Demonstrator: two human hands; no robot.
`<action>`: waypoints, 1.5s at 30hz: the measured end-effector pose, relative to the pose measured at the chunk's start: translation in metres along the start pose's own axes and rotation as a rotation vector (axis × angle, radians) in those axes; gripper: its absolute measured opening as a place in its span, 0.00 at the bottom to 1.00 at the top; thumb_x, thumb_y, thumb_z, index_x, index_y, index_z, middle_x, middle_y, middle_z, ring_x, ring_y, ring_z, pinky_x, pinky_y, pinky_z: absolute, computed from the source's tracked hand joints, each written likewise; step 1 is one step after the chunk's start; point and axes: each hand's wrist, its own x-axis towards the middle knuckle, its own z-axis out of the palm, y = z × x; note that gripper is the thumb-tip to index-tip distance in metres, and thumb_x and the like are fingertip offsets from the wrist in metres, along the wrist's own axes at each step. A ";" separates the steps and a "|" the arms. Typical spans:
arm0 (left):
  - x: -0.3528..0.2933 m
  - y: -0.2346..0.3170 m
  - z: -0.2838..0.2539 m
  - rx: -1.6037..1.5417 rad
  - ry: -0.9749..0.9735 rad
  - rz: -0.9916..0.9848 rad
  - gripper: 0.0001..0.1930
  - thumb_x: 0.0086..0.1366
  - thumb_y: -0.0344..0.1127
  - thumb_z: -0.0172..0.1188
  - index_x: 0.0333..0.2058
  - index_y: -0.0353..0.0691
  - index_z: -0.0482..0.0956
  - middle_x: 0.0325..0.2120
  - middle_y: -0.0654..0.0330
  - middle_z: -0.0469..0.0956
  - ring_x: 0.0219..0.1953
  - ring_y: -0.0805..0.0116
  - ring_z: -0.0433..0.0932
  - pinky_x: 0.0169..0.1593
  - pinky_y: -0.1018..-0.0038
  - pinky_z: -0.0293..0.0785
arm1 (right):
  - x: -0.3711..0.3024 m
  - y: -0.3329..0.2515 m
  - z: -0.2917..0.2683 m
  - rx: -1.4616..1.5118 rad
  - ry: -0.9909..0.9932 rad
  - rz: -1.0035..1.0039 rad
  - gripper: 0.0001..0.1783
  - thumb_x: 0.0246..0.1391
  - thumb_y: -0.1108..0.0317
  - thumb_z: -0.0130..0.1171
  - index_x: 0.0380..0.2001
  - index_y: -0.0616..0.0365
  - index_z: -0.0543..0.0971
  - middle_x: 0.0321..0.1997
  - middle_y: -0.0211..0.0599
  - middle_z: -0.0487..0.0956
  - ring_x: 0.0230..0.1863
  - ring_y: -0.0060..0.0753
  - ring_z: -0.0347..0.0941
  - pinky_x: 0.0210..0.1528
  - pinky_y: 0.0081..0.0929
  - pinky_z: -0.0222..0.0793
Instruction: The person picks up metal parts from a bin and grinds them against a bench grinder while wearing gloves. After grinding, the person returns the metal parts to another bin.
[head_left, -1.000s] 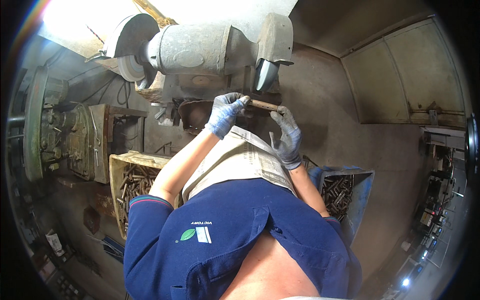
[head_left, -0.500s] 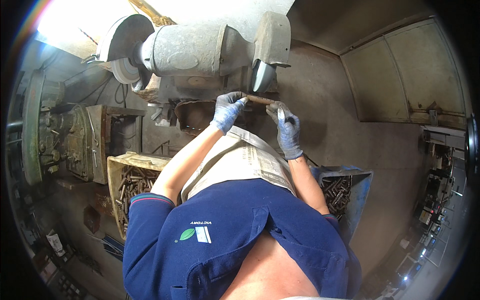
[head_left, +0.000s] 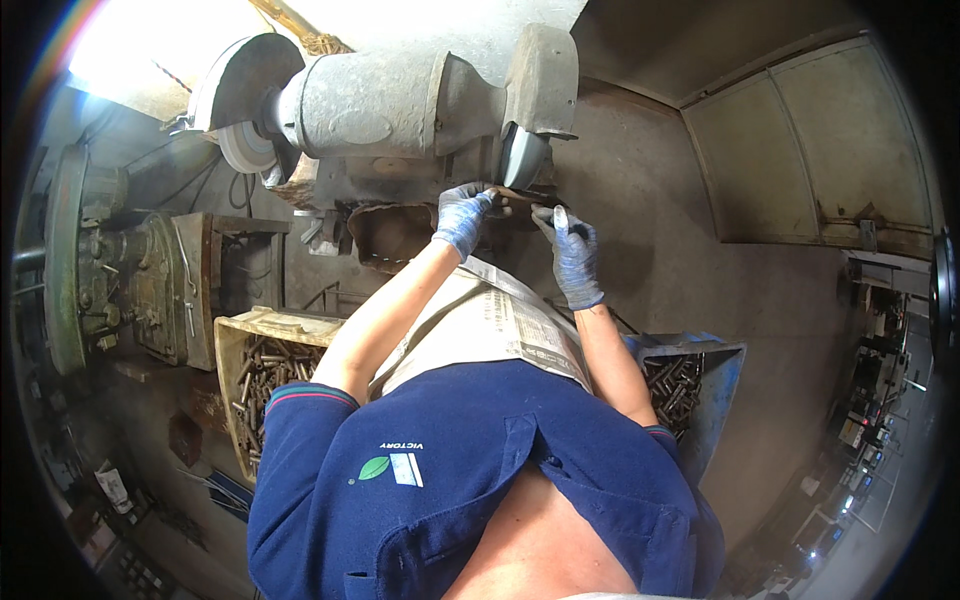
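A short brownish metal rod (head_left: 516, 195) spans the gap between my two gloved hands, just under the right-hand wheel (head_left: 524, 158) of a grey bench grinder (head_left: 372, 103). My left hand (head_left: 466, 216), in a blue and grey glove, is closed on the rod's left end. At the other end my right hand (head_left: 573, 255), gloved alike, pinches it with thumb and fingers. The rod lies close below the wheel's lower edge; whether they touch I cannot tell.
A yellowish bin (head_left: 232, 385) of metal rods stands at my left, and a blue bin (head_left: 722, 392) of similar pieces at my right. The grinder's left wheel (head_left: 247, 147) is partly exposed. Farther left stands a greenish machine (head_left: 128, 275).
Both hands have shifted slightly, the left one a little to the right. The rod has moved nearer the grinder's right wheel and now shows less of its length.
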 end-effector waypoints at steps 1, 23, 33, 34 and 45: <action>0.002 0.000 -0.004 -0.007 0.014 -0.007 0.03 0.59 0.23 0.54 0.29 0.32 0.76 0.24 0.55 0.79 0.24 0.67 0.79 0.29 0.75 0.78 | 0.001 0.002 0.004 0.088 0.011 0.022 0.15 0.59 0.64 0.50 0.32 0.69 0.78 0.37 0.44 0.78 0.43 0.38 0.74 0.52 0.35 0.69; -0.022 0.035 -0.050 0.058 -0.073 0.176 0.05 0.61 0.29 0.55 0.35 0.34 0.74 0.26 0.56 0.78 0.29 0.68 0.80 0.29 0.78 0.76 | -0.008 -0.008 0.049 -0.016 -0.164 -0.155 0.13 0.58 0.69 0.49 0.38 0.69 0.77 0.47 0.46 0.72 0.51 0.39 0.69 0.55 0.30 0.66; -0.055 0.055 -0.035 0.061 -0.248 0.101 0.11 0.60 0.37 0.59 0.31 0.33 0.75 0.24 0.56 0.77 0.23 0.69 0.77 0.30 0.74 0.77 | -0.040 -0.059 0.034 -0.656 -0.262 -0.716 0.20 0.45 0.68 0.61 0.43 0.65 0.76 0.49 0.49 0.72 0.54 0.43 0.68 0.54 0.31 0.64; -0.054 0.056 -0.032 0.111 -0.243 0.113 0.11 0.60 0.37 0.59 0.30 0.33 0.75 0.23 0.57 0.77 0.22 0.69 0.77 0.29 0.74 0.76 | -0.041 -0.060 0.033 -0.697 -0.266 -0.739 0.20 0.44 0.68 0.61 0.43 0.65 0.76 0.49 0.50 0.72 0.54 0.42 0.67 0.54 0.31 0.64; -0.038 0.032 -0.025 0.331 -0.201 0.223 0.06 0.59 0.29 0.59 0.34 0.33 0.77 0.25 0.63 0.77 0.26 0.80 0.74 0.31 0.84 0.70 | -0.033 -0.014 0.017 -0.407 -0.013 -0.380 0.13 0.47 0.76 0.58 0.40 0.61 0.79 0.49 0.45 0.75 0.55 0.39 0.68 0.56 0.29 0.62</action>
